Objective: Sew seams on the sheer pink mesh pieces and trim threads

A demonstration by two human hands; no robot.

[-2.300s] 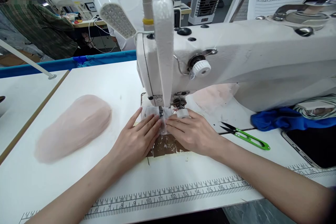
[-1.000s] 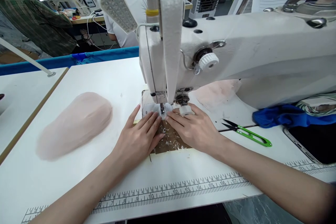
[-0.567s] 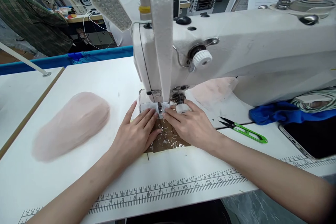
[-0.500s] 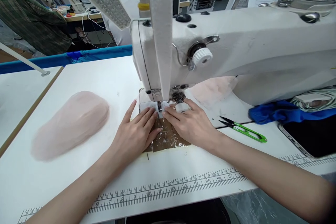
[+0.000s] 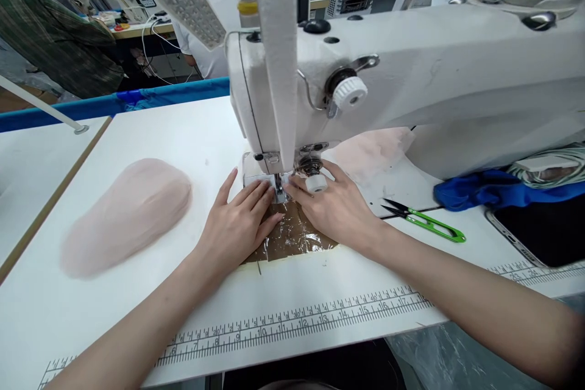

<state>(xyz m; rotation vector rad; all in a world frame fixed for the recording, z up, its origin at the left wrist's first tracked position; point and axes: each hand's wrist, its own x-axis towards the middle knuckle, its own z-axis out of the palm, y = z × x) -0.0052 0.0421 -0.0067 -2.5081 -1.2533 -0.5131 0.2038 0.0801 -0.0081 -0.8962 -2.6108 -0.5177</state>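
My left hand point(image 5: 237, 224) lies flat with fingers stretched out, pressing a small white fabric piece point(image 5: 256, 182) just left of the needle of the white sewing machine point(image 5: 411, 73). On the other side my right hand point(image 5: 336, 204) also lies flat, fingertips at the presser foot point(image 5: 280, 190), with a white ring-like cap point(image 5: 316, 183) on one finger. Beneath both hands a patch of brown tape point(image 5: 287, 237) covers the table.
A pile of pale pink sheer fabric point(image 5: 125, 213) lies at the left, more pink fabric point(image 5: 372, 149) behind the machine arm. Green thread snips point(image 5: 427, 226), blue cloth point(image 5: 493, 189) and a phone point(image 5: 534, 241) sit at the right. A ruler strip point(image 5: 292, 320) runs along the front edge. Other people stand beyond.
Both hands have slid a little away from me toward the needle with the white piece, and more brown tape shows in front of them. My view has shifted slightly.
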